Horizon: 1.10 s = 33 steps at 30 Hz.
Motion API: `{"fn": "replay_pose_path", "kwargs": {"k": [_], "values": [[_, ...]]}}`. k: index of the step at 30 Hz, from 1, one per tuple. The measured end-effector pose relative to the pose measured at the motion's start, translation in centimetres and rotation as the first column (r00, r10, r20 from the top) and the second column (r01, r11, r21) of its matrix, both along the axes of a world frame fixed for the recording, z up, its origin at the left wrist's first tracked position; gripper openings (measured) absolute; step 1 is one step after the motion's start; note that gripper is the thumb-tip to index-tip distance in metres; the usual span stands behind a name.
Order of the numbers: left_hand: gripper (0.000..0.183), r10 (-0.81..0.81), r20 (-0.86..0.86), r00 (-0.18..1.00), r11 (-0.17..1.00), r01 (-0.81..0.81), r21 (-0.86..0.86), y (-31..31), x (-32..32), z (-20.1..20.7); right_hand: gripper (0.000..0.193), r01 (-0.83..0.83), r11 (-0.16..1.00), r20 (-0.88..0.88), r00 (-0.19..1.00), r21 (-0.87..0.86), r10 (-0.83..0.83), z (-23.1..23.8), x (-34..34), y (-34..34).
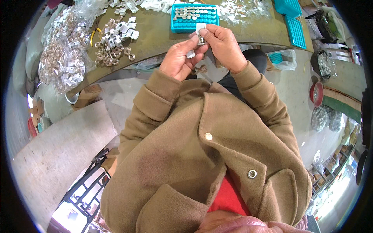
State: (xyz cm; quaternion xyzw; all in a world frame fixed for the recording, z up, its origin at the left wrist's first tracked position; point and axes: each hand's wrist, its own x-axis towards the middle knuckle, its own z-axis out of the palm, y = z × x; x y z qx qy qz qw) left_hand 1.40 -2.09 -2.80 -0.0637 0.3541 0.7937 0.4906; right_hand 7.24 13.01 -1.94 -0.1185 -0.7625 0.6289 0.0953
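Both hands meet just in front of the table's near edge, below a turquoise tray (181,27). My right hand (224,43) pinches a small white plastic piece (201,27) between thumb and fingers; a small shiny metal part (201,39) shows just under it. My left hand (179,56) has its fingers curled round a second small white block (190,54). A thin brownish cord (201,69) hangs below the hands; its upper end is hidden. Whether the two white pieces are joined cannot be seen. Rows of round silvery discs (192,11) fill part of the tray.
On the table's left lie coiled clear-brown cords with white blocks (116,37) and a bigger bagged heap (64,54). Yellow-handled pliers (93,37) lie between them. Small white parts (241,11) are scattered behind. Another turquoise tray (295,32) lies at the right edge.
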Motion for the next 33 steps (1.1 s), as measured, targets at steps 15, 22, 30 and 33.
{"fn": "replay_pose_path", "kwargs": {"k": [15,22,30,33], "values": [[0.016,-0.02,0.43,0.903,0.965,-0.094,0.243,0.7,0.6,-1.2,0.036,-0.313,0.83,-0.118,0.949,-0.46,0.293,-0.9,0.9,2.6],[0.029,-0.096,0.342,0.935,0.982,0.034,0.186,1.1,1.3,-1.2,0.034,0.025,0.881,-0.342,0.926,0.472,0.157,-0.9,1.7,1.7],[0.027,-0.198,0.116,0.973,0.979,0.202,-0.024,1.7,1.4,-1.4,0.026,0.094,0.82,-0.356,0.924,0.564,0.138,-2.7,3.8,2.3],[0.028,-0.232,0.085,0.969,0.947,0.245,-0.207,2.1,1.8,-1.6,0.039,0.051,0.798,-0.289,0.944,0.601,0.157,-3.3,5.2,3.5]]}}
